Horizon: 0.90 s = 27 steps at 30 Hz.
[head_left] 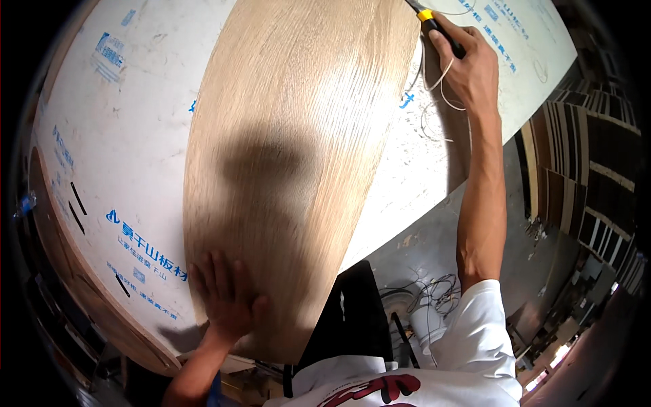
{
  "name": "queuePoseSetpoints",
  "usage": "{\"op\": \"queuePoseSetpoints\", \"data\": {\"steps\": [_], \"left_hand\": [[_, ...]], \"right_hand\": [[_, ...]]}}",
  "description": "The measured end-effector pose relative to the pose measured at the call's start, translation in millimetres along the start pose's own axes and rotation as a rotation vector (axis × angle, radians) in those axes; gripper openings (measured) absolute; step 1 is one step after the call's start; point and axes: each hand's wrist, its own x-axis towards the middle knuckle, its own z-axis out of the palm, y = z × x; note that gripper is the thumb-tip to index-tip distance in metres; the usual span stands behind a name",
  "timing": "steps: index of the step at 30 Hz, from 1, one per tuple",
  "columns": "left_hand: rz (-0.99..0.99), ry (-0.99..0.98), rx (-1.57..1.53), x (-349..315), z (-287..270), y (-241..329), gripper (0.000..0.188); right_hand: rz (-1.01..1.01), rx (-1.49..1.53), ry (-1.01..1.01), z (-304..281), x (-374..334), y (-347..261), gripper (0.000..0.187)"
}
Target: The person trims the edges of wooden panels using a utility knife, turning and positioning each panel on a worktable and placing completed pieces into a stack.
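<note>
A long wood-grain panel (298,88) lies lengthwise before me on a white printed board. Flat on its near left part rests my left hand (227,298), fingers spread and holding nothing. My right arm reaches to the far right, where my right hand (475,68) is closed around a hand tool (437,28) with a black handle and yellow collar. Its thin tip meets the panel's right edge at the top of the view; I cannot make out the kind of blade. A thin pale strip (444,88) curls beside that hand.
The white board (115,163) under the panel bears blue print and has a curved left edge. Shavings (434,159) litter it right of the panel. Stacked boards (576,149) stand at the right. Cables (434,292) and a white bucket (427,322) are on the floor.
</note>
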Motion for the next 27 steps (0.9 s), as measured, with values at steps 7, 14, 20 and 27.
{"op": "queuePoseSetpoints", "data": {"steps": [7,14,20,27], "left_hand": [[0.010,0.015,-0.044,0.9,1.5,0.1,0.074],[-0.100,-0.328,-0.053,-11.7,2.6,-2.4,0.079],[0.042,-0.052,-0.010,-36.8,16.7,-14.2,0.073],[0.029,-0.128,0.087,-61.9,20.5,-3.4,0.064]], "right_hand": [[-0.069,0.028,-0.112,2.1,41.8,15.4,0.035],[-0.234,0.078,-0.206,12.7,93.0,28.4,0.035],[-0.370,0.180,-0.342,19.6,138.1,24.3,0.038],[-0.602,0.247,-0.460,40.3,191.5,22.2,0.044]]}}
